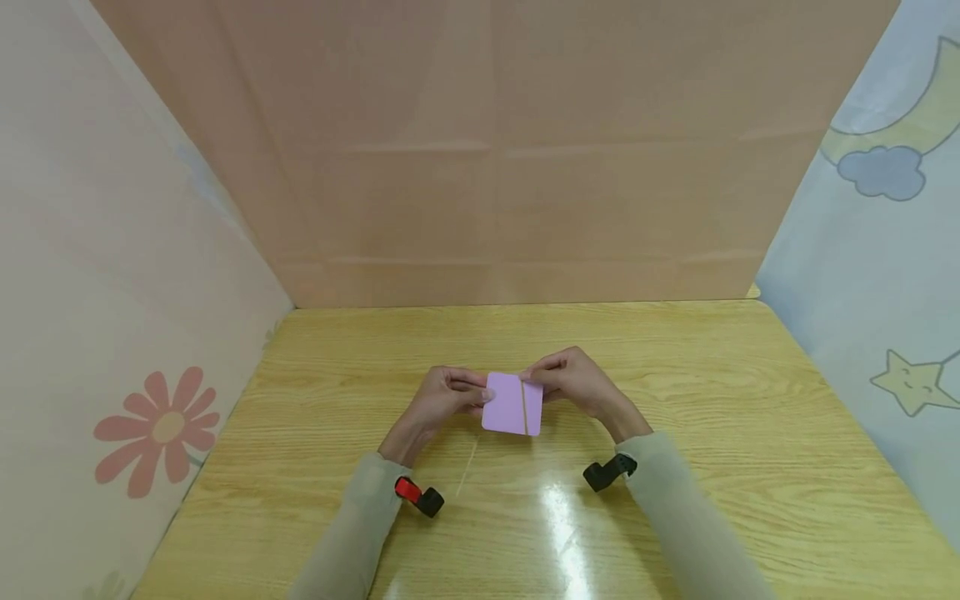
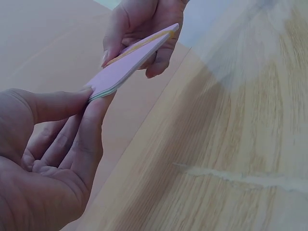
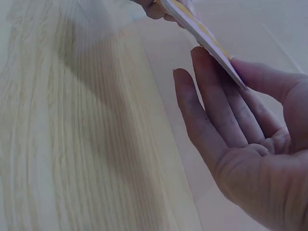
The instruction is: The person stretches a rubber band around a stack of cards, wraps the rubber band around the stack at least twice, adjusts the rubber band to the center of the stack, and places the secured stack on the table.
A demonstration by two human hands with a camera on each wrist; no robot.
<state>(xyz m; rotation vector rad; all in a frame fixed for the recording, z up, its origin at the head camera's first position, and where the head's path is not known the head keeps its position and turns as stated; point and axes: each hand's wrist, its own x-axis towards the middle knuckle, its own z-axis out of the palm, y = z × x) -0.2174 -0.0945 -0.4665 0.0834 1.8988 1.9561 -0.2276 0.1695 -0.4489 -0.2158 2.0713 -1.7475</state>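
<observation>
A small stack of lilac cards (image 1: 504, 403) with rounded corners is held up above the table between both hands. Its edge shows thin layers, one greenish, in the left wrist view. A tan rubber band (image 1: 524, 408) runs across the stack near its right side, slightly slanted. My left hand (image 1: 441, 398) pinches the left edge, thumb on the top face and fingers beneath. At the upper right corner, my right hand (image 1: 581, 385) pinches the stack with its thumb beside the band. In the right wrist view, the right fingers (image 3: 214, 96) extend under the cards.
The wood-grain table (image 1: 315, 417) lies beneath both hands, with a pale scratch (image 2: 240, 178) on its surface. A brown-pink panel (image 1: 480, 167) stands at the back. Printed cloth walls rise at the left and right. Each wrist wears a strap with a small black camera (image 1: 600, 477).
</observation>
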